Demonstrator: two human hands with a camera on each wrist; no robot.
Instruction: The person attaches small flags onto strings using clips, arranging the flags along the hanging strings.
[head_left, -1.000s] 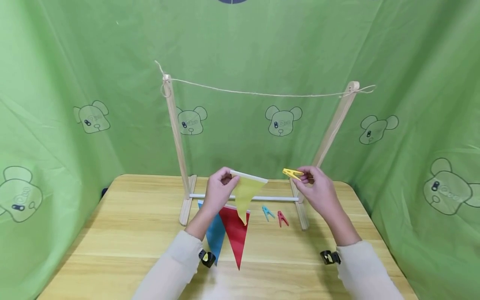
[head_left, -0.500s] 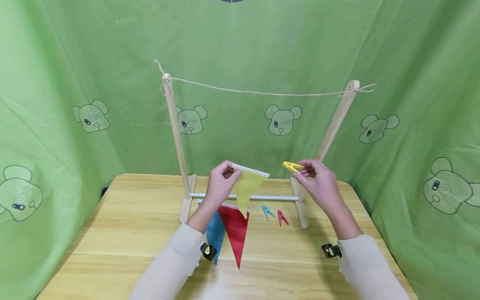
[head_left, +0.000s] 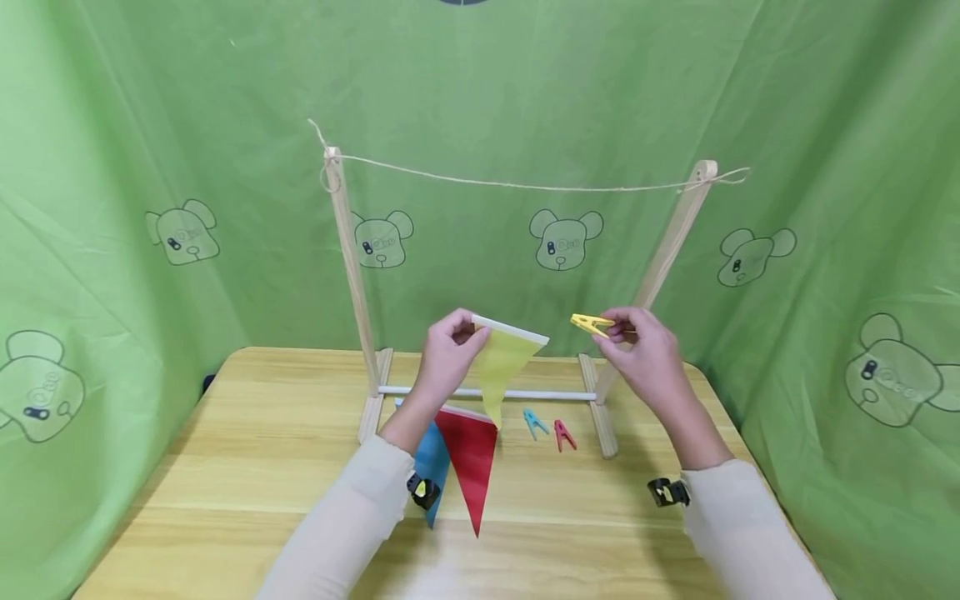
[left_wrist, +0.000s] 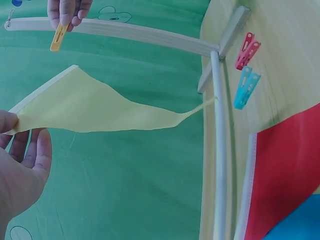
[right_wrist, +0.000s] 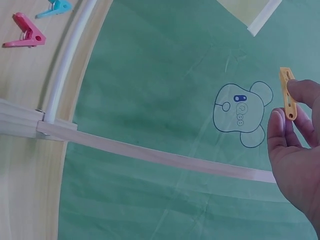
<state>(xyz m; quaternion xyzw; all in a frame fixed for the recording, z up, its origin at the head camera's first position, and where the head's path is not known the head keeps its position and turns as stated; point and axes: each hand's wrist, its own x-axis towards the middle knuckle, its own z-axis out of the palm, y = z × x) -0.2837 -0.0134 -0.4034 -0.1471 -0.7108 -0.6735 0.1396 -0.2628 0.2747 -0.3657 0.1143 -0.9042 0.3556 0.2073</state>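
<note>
My left hand (head_left: 451,354) pinches a yellow triangular pennant (head_left: 506,362) by the left end of its white top band, and its tip hangs down over the white crossbar. To the right, my right hand (head_left: 647,354) holds a yellow clothespin (head_left: 592,323) between thumb and fingers, apart from the pennant. In the right wrist view the clothespin (right_wrist: 288,94) stands nearly upright in the fingertips. A red pennant (head_left: 471,458) and a blue pennant (head_left: 431,475) lie on the table under my left forearm, partly overlapping. Nearby lie a blue clothespin (head_left: 535,424) and a red clothespin (head_left: 564,435).
A wooden stand has a left post (head_left: 349,267) and a right post (head_left: 678,229). Between the post tops sags a thin string (head_left: 495,183), with a white crossbar (head_left: 551,395) near the base. Green curtain (head_left: 465,100) surrounds the wooden table (head_left: 247,467).
Both hands have risen somewhat, carrying the yellow pennant and the yellow clothespin up with them. The left hand has also shifted slightly right. Items on the table stay where they were.
</note>
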